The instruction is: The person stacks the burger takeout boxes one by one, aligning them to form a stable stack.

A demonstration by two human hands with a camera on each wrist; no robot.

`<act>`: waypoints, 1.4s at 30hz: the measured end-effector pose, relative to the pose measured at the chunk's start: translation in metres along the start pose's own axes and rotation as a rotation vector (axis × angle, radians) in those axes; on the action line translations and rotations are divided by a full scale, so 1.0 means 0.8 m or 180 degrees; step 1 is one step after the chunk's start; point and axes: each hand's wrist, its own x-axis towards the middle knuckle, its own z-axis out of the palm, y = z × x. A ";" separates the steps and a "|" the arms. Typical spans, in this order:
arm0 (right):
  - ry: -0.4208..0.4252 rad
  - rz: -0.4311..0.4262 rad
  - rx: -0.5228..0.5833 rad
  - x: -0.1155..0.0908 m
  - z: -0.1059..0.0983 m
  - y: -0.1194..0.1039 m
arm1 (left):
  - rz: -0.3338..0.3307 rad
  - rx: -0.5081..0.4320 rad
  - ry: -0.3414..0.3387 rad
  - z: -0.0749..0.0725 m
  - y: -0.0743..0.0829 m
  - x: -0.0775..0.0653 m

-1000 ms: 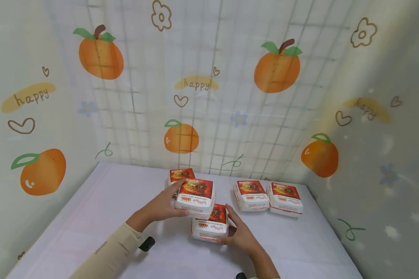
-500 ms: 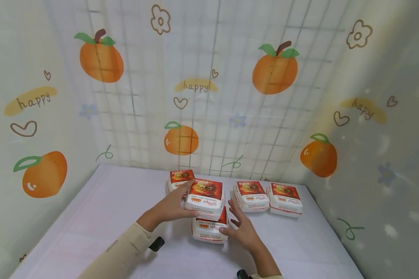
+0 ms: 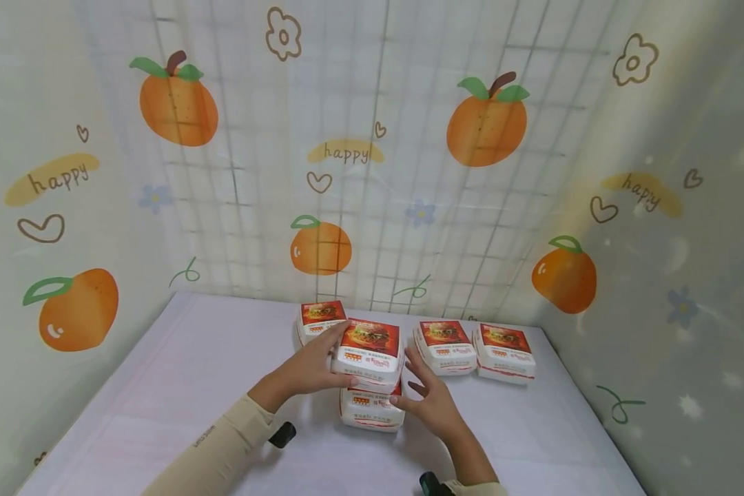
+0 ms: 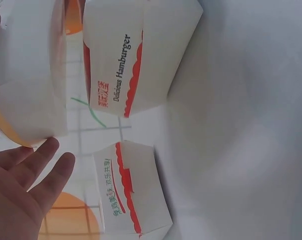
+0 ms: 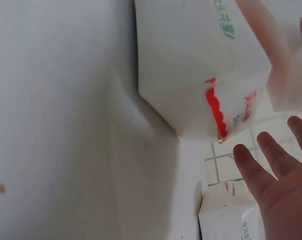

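My left hand point(image 3: 313, 362) grips a white hamburger box point(image 3: 369, 353) with a red burger picture on its lid, thumb at the front and fingers round the left side. It is held over a second hamburger box point(image 3: 372, 412), which stands on the table and is partly covered by it in the head view. The left wrist view shows a gap between the held box point(image 4: 31, 70) and the lower box point(image 4: 136, 60). My right hand point(image 3: 432, 399) is beside the right edges of both boxes, fingers spread and holding nothing; in the right wrist view its fingertips point(image 5: 242, 152) are apart from the lower box point(image 5: 200, 65).
Behind my left hand stands another hamburger box point(image 3: 321, 318). Two more boxes, one point(image 3: 444, 348) and its neighbour point(image 3: 505, 353), stand side by side at the back right. A curtain point(image 3: 248, 227) printed with oranges surrounds the white table point(image 3: 223, 344).
My left hand has carried its box to the right, over the lower box. The right hand has let go of the lower box and risen slightly along its right side.
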 end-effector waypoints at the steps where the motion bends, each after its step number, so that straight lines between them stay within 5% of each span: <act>1: -0.0001 0.0013 0.0006 0.001 0.000 0.001 | 0.0010 -0.0006 0.0006 0.001 0.000 0.000; 18: 0.0034 0.0002 0.0166 -0.014 0.006 0.014 | 0.0026 -0.0119 0.0005 0.028 0.009 -0.012; 42: 0.0076 -0.0074 0.0220 -0.011 -0.003 0.017 | 0.0086 -0.0384 -0.0003 0.033 0.006 -0.014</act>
